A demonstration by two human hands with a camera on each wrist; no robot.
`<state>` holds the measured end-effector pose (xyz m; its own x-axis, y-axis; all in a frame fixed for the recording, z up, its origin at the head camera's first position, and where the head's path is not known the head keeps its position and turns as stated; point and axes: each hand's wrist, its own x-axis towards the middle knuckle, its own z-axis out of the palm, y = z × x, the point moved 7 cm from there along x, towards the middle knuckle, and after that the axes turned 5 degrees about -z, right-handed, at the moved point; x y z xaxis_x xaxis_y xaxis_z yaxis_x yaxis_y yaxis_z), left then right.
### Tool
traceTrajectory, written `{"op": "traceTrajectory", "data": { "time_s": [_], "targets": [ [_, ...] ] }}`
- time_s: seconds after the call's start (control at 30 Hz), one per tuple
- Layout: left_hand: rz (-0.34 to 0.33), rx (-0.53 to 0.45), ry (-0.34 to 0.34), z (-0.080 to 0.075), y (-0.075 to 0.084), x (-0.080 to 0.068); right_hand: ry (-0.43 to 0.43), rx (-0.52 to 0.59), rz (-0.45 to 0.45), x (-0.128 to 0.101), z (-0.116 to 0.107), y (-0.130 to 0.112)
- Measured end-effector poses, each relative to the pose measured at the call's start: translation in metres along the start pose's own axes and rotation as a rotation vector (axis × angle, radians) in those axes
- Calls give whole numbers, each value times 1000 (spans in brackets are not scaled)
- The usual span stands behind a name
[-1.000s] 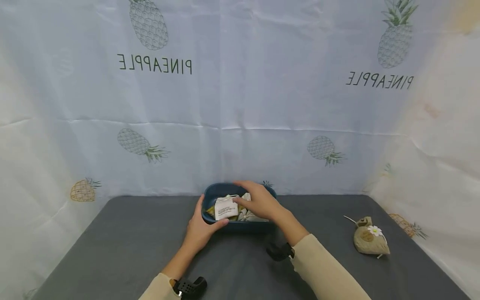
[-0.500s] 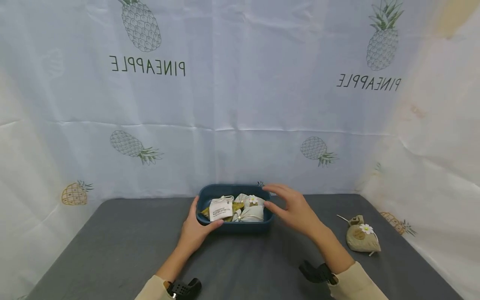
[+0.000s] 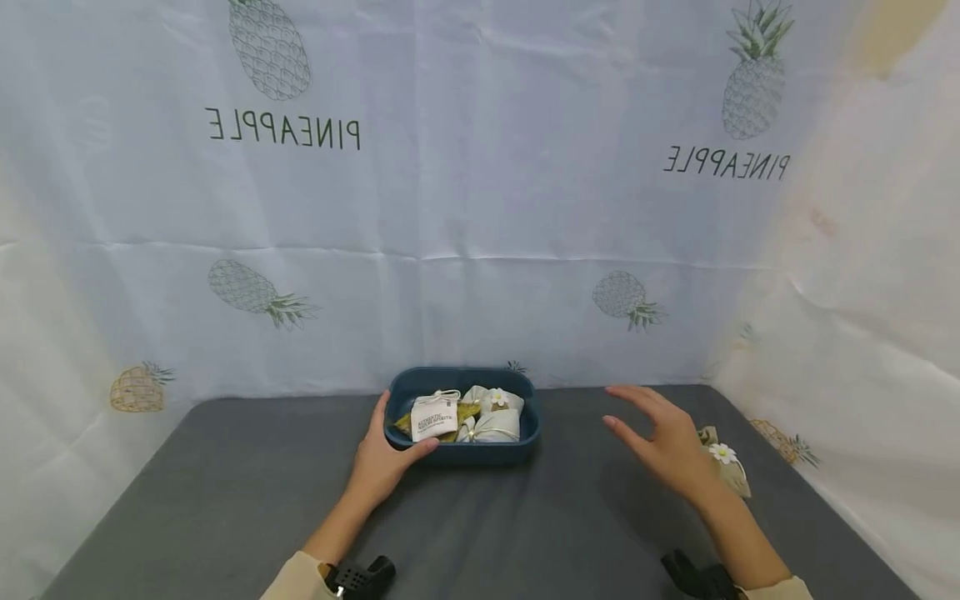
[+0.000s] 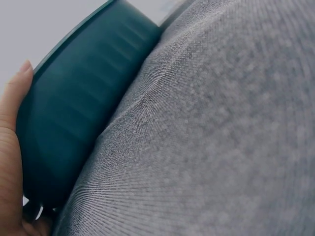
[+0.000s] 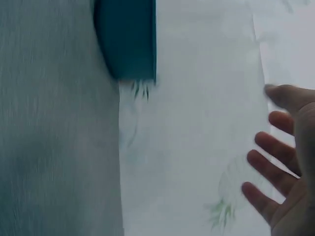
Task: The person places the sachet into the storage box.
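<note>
Right hand now beside one loose sachet.

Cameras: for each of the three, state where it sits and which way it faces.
Head: on the head, facing forward and down at the blue tub on the grey table; both forearms show.
Left wrist: low beside the left hand, facing the tub's wall.
Right wrist: beside the open right hand, facing the pineapple cloth.
All three show the tub.
</note>
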<state>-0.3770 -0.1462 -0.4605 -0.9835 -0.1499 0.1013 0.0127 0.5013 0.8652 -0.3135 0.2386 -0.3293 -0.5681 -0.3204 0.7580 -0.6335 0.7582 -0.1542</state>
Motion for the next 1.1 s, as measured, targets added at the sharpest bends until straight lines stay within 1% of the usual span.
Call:
{"op": "traceTrajectory", "data": {
  "time_s": [0.1,0.2,0.27,0.33,0.4,0.47,0.5,0.57,0.63,0.73,0.8,0.97,1.1],
  "targets": [
    [-2,3,3,-3,-1,0,30,-16,6,-3,-7,15],
    [-18,10,-5,-5,-3,-2,29,-27,38,-8,-12,31],
    [-30,11,-15,-5,-4,-2,29,-52,76,-13,-17,44],
    [-29,8,-21,-6,-4,-2,41,-70,137,-21,-23,59],
    [-25,8,-27,-6,-3,-1,44,-71,203,-30,-28,75],
    [-23,8,-31,-6,-3,-1,39,-68,244,-41,-31,91],
    [-21,7,-31,-6,-3,-1,28,-61,251,-46,-32,97],
    [-21,9,-31,-6,-3,-1,-24,-56,251,-54,-30,107],
    [-24,11,-31,-6,-3,-1,-68,-47,224,-61,-27,114],
    [-26,13,-30,-4,-3,0,-147,-30,205,-72,-20,119],
    [-28,13,-31,-3,-3,0,-183,-17,201,-80,-15,122],
    [-27,9,-37,0,-2,1,-255,-16,257,-91,-6,132],
    [-27,5,-40,1,-1,2,-288,-20,312,-96,-4,139]
  ]
}}
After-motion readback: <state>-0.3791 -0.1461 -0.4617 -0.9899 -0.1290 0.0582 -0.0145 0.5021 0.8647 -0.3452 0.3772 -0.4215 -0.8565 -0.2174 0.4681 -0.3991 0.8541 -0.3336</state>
